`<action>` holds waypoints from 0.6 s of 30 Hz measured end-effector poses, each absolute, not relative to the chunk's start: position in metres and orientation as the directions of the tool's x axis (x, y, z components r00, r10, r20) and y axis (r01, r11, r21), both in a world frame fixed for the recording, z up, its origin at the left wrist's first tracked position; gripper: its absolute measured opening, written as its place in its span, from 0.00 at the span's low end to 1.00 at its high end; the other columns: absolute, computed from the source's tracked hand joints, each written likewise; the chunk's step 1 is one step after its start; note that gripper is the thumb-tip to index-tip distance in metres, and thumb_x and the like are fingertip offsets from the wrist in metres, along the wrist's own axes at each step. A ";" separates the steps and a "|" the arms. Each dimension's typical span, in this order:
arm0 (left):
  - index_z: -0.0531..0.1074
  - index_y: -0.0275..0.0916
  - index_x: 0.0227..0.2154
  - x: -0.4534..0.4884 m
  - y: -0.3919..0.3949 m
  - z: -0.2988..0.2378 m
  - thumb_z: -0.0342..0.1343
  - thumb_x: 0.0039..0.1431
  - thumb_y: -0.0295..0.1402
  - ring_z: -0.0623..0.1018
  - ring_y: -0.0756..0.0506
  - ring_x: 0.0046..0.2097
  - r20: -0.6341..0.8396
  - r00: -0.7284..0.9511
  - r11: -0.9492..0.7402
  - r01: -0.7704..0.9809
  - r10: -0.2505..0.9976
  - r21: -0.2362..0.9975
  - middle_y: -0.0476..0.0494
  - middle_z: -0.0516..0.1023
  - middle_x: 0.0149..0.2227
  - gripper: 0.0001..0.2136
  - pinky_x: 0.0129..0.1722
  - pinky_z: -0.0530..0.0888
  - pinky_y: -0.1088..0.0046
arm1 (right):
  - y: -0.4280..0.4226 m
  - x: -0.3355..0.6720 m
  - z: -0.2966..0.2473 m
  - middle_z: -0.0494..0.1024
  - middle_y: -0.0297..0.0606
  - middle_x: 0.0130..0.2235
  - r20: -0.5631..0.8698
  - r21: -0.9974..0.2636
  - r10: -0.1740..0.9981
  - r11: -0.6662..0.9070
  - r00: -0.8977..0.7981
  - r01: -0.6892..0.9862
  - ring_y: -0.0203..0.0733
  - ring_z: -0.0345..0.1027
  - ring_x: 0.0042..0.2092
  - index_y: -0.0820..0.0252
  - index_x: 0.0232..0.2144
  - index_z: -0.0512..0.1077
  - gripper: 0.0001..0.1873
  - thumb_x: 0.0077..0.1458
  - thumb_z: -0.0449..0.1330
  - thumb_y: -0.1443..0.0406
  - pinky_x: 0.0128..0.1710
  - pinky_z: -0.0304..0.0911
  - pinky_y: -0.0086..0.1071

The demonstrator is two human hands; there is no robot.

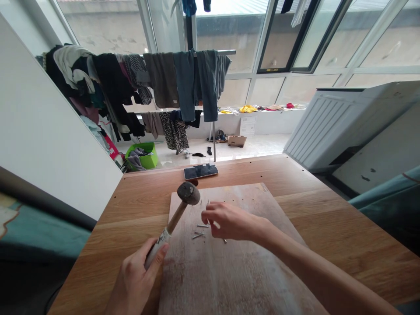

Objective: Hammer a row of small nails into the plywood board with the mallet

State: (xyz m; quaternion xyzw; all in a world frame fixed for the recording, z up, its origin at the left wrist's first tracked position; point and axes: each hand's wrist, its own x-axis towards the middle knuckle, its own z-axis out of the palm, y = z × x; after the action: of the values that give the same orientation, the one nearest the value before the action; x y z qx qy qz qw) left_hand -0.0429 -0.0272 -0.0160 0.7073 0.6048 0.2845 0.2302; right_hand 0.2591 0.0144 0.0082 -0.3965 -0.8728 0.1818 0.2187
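Note:
My left hand [139, 280] is closed round the wooden handle of a mallet [180, 205], whose dark round head is raised above a pale wooden board [236, 271]. My right hand [226, 221] rests on the board with its fingertips pinched on a nail [208, 209] held upright just under the mallet head. Several loose nails [198, 232] lie on the board beside that hand. A row of small holes or nail heads runs along the board's far edge.
The board lies on a wooden table [328, 210]. A phone [201, 171] lies face up near the table's far edge. Beyond stand a rack of hanging clothes [183, 83], a green basket [142, 155] and a white appliance [344, 118] at right.

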 end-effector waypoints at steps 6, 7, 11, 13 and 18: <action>0.80 0.44 0.34 -0.045 -0.025 -0.015 0.50 0.63 0.57 0.78 0.46 0.23 0.102 0.101 -0.143 0.749 0.990 0.647 0.51 0.79 0.21 0.23 0.26 0.73 0.78 | 0.039 0.296 -0.018 0.77 0.37 0.35 0.383 -0.686 0.908 0.403 -0.170 0.606 0.38 0.71 0.33 0.59 0.34 0.72 0.06 0.55 0.57 0.73 0.36 0.68 0.31; 0.80 0.44 0.34 -0.045 -0.025 -0.015 0.50 0.63 0.57 0.78 0.45 0.23 0.094 0.105 -0.141 0.751 0.990 0.645 0.50 0.79 0.21 0.23 0.25 0.73 0.77 | 0.041 0.297 -0.022 0.77 0.37 0.35 0.389 -0.698 0.911 0.388 -0.137 0.602 0.38 0.71 0.34 0.59 0.34 0.72 0.06 0.56 0.57 0.72 0.37 0.68 0.32; 0.80 0.44 0.34 -0.042 -0.025 -0.018 0.51 0.62 0.58 0.81 0.44 0.25 0.092 0.102 -0.137 0.744 0.991 0.654 0.49 0.82 0.25 0.24 0.27 0.75 0.76 | 0.042 0.293 -0.033 0.77 0.35 0.33 0.380 -0.719 0.916 0.378 -0.125 0.584 0.38 0.72 0.33 0.58 0.32 0.73 0.05 0.54 0.59 0.72 0.37 0.69 0.31; 0.80 0.44 0.34 -0.041 -0.025 -0.019 0.51 0.62 0.59 0.82 0.43 0.28 0.107 0.097 -0.144 0.730 0.990 0.668 0.48 0.84 0.27 0.23 0.31 0.77 0.75 | 0.041 0.291 -0.035 0.77 0.35 0.33 0.370 -0.720 0.919 0.376 -0.136 0.583 0.37 0.71 0.32 0.58 0.31 0.73 0.06 0.54 0.59 0.72 0.36 0.68 0.30; 0.80 0.43 0.34 -0.030 -0.024 -0.006 0.51 0.61 0.58 0.84 0.41 0.30 0.077 0.144 -0.157 0.706 0.987 0.690 0.45 0.85 0.29 0.23 0.34 0.79 0.73 | 0.039 0.291 -0.036 0.79 0.35 0.35 0.335 -0.727 0.931 0.353 -0.144 0.589 0.35 0.70 0.30 0.57 0.33 0.73 0.05 0.54 0.59 0.71 0.34 0.66 0.29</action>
State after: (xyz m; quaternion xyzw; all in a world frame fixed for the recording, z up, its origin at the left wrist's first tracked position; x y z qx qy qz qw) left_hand -0.0297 -0.0242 -0.0063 0.7107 0.5956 0.2710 0.2584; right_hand 0.2906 0.0388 -0.0360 -0.5249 -0.7238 0.2194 0.3905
